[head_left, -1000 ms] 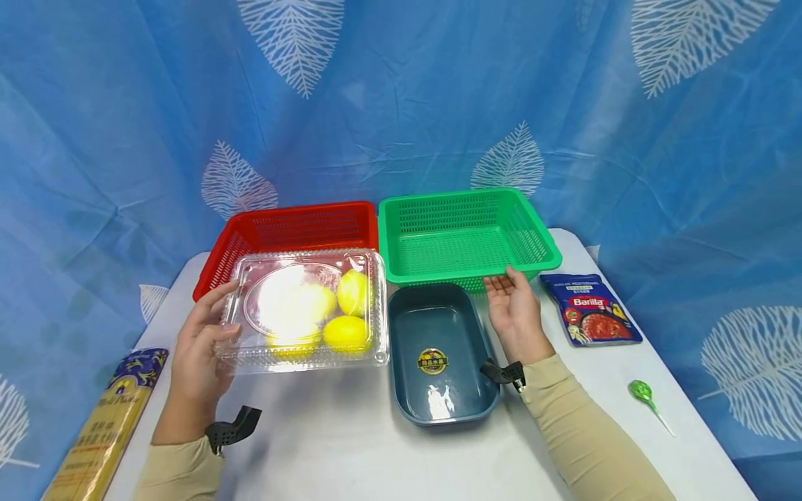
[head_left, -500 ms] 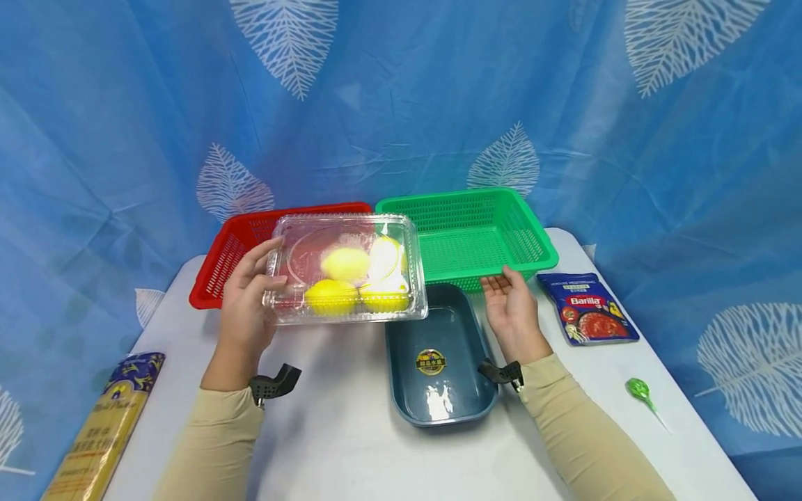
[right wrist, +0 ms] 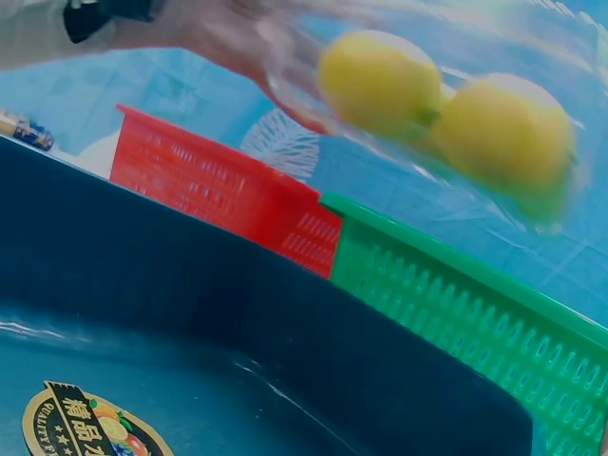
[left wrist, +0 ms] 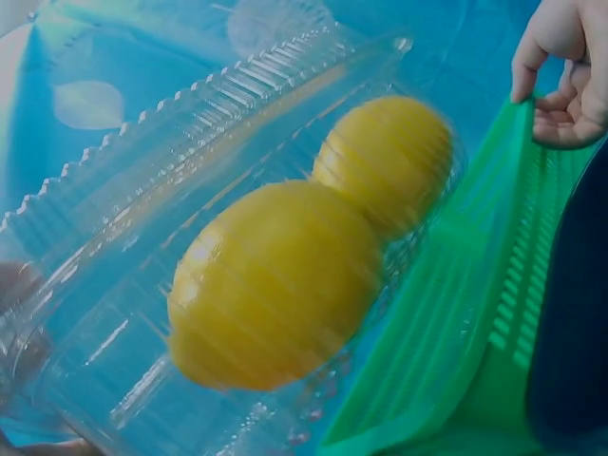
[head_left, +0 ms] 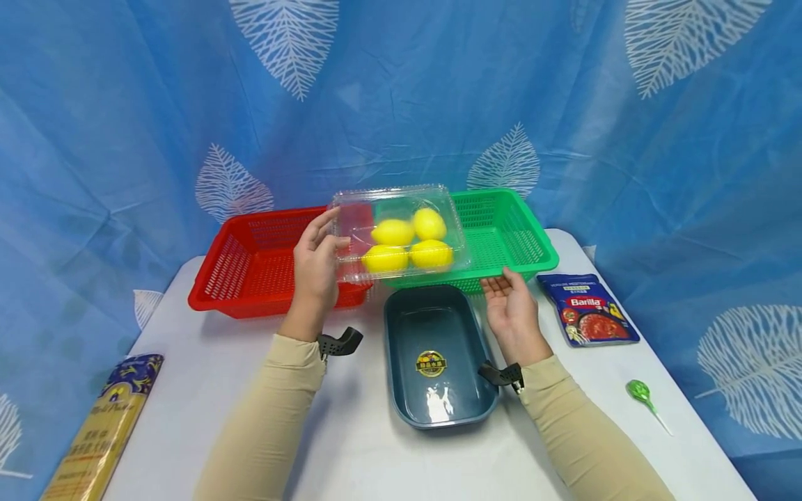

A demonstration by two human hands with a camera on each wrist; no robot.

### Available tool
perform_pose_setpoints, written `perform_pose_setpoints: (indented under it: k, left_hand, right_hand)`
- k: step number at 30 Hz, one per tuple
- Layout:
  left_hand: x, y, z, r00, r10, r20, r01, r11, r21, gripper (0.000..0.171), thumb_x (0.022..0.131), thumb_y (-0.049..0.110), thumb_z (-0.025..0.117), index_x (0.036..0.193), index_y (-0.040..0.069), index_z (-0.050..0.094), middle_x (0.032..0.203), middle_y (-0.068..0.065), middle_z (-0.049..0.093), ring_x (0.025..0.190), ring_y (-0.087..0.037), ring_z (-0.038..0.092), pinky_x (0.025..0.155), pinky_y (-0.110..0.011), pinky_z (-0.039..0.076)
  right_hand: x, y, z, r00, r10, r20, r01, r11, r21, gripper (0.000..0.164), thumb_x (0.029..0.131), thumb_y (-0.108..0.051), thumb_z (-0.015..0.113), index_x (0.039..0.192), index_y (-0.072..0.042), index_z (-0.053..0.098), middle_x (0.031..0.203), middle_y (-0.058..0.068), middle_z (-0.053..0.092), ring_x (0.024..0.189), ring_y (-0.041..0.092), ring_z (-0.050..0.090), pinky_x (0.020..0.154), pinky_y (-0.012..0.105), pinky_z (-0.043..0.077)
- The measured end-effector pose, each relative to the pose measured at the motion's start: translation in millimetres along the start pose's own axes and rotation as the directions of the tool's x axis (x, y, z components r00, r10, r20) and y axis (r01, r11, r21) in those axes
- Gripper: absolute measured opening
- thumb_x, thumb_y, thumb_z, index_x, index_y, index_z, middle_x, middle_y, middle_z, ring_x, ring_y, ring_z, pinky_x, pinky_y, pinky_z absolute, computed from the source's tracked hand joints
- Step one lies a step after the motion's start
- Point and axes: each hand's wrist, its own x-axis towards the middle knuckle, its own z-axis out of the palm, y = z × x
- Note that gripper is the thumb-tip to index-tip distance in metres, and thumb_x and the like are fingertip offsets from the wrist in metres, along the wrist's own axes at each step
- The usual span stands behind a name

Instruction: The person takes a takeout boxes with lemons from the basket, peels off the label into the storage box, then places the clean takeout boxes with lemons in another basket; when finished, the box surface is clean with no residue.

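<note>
My left hand (head_left: pixel 315 268) grips the left side of a clear plastic clamshell box (head_left: pixel 401 203) with several yellow lemons (head_left: pixel 392 233) inside. The box is held up over the green basket (head_left: pixel 529 240) and overlaps the right part of the red basket (head_left: pixel 250 304) in the head view. In the left wrist view two lemons (left wrist: pixel 275 285) show large through the ridged plastic. At the green basket's front rim my right hand (head_left: pixel 515 316) pinches the edge, thumb on top and fingers curled beneath. The green basket's left part lies behind the box.
A dark blue tray (head_left: pixel 426 327) with a round label stands in front of the green basket. To the right lie a Barilla sauce pouch (head_left: pixel 589 309) and a green lollipop (head_left: pixel 640 392). A spaghetti pack (head_left: pixel 103 431) lies at the table's left edge.
My left hand has carried the box of lemons right and farther back, from in front of the red basket to over the green one. My right hand has stayed at the green rim.
</note>
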Motion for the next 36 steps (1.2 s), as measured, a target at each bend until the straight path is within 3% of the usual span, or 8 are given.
perform_pose_setpoints:
  k: [10, 15, 19, 22, 26, 29, 33, 36]
  left_hand:
    - [22.2, -31.9, 48.7, 0.999, -0.032, -0.003, 0.032, 0.997, 0.076, 0.046, 0.098, 0.005, 0.057, 0.143, 0.011, 0.066, 0.151, -0.01, 0.054, 0.059, -0.017, 0.048, 0.062, -0.035, 0.055]
    - [31.5, -44.5, 64.9, 0.997, -0.067, -0.025, 0.07, 0.991, 0.117, 0.047, 0.098, 0.008, 0.058, 0.143, 0.011, 0.066, 0.141, -0.016, 0.062, 0.086, -0.011, 0.063, 0.084, -0.053, 0.06]
    - [39.4, -56.3, 77.0, 0.993, -0.11, -0.047, 0.116, 0.98, 0.16, 0.046, 0.097, 0.009, 0.058, 0.141, 0.015, 0.068, 0.124, -0.016, 0.07, 0.063, -0.01, 0.053, 0.065, -0.038, 0.056]
    - [45.0, -64.7, 86.8, 0.989, -0.136, -0.061, 0.147, 0.962, 0.232, 0.044, 0.096, 0.011, 0.06, 0.138, 0.02, 0.07, 0.127, -0.009, 0.07, 0.05, -0.018, 0.033, 0.05, -0.028, 0.035]
    - [50.6, -75.3, 98.4, 0.986, -0.153, -0.069, 0.167, 0.932, 0.322, 0.044, 0.093, 0.012, 0.064, 0.136, 0.019, 0.072, 0.144, -0.005, 0.062, 0.08, -0.023, 0.058, 0.053, -0.028, 0.031]
    - [52.5, -82.5, 104.8, 0.982, -0.173, -0.068, 0.186, 0.912, 0.365, 0.046, 0.092, 0.014, 0.065, 0.137, 0.017, 0.071, 0.147, -0.003, 0.059, 0.111, -0.023, 0.058, 0.055, -0.03, 0.033]
    - [53.8, -89.4, 109.5, 0.971, -0.231, -0.054, 0.234, 0.89, 0.393, 0.048, 0.095, 0.016, 0.062, 0.143, 0.016, 0.066, 0.114, -0.009, 0.068, 0.067, -0.016, 0.046, 0.05, -0.031, 0.03]
    - [55.3, -90.9, 111.0, 0.956, -0.292, -0.018, 0.274, 0.875, 0.4, 0.049, 0.099, 0.015, 0.059, 0.148, 0.014, 0.059, 0.087, -0.011, 0.059, 0.05, -0.016, 0.029, 0.049, -0.029, 0.031]
  right_hand:
    - [-1.2, -2.7, -1.7, 1.0, 0.014, -0.005, -0.014, 1.0, 0.011, 0.012, 0.111, -0.011, 0.052, 0.118, -0.004, 0.045, 0.107, 0.008, 0.047, 0.092, 0.019, 0.052, 0.09, 0.029, 0.054]
    - [-1.1, -1.7, -4.2, 1.0, 0.022, -0.015, -0.022, 1.0, 0.009, 0.012, 0.111, -0.011, 0.053, 0.118, -0.004, 0.045, 0.107, 0.008, 0.047, 0.093, 0.019, 0.052, 0.091, 0.029, 0.054]
    - [-1.1, -1.5, -4.7, 1.0, 0.016, -0.01, -0.016, 1.0, 0.008, 0.013, 0.11, -0.011, 0.053, 0.118, -0.004, 0.046, 0.106, 0.009, 0.047, 0.093, 0.019, 0.052, 0.091, 0.029, 0.054]
    - [-0.9, -1.7, -4.1, 1.0, 0.007, -0.001, -0.007, 1.0, 0.007, 0.012, 0.111, -0.011, 0.053, 0.117, -0.003, 0.046, 0.105, 0.009, 0.048, 0.092, 0.019, 0.052, 0.09, 0.029, 0.054]
    - [-0.3, -1.2, -3.0, 1.0, 0.003, 0.002, -0.003, 1.0, -0.001, 0.01, 0.111, -0.011, 0.052, 0.115, -0.004, 0.047, 0.103, 0.009, 0.048, 0.091, 0.019, 0.053, 0.089, 0.029, 0.054]
    - [0.0, -0.9, -3.0, 1.0, -0.001, -0.002, 0.001, 1.0, -0.003, 0.009, 0.111, -0.011, 0.052, 0.115, -0.004, 0.047, 0.102, 0.009, 0.049, 0.09, 0.019, 0.053, 0.089, 0.029, 0.055]
    - [0.1, -1.0, -3.0, 1.0, -0.004, -0.004, 0.004, 1.0, -0.005, 0.009, 0.111, -0.011, 0.052, 0.114, -0.004, 0.047, 0.101, 0.009, 0.049, 0.09, 0.019, 0.053, 0.089, 0.029, 0.054]
    - [0.3, -1.6, -2.4, 1.0, -0.004, 0.006, 0.004, 1.0, -0.008, 0.009, 0.111, -0.012, 0.051, 0.114, -0.005, 0.046, 0.104, 0.008, 0.048, 0.091, 0.019, 0.052, 0.09, 0.029, 0.054]
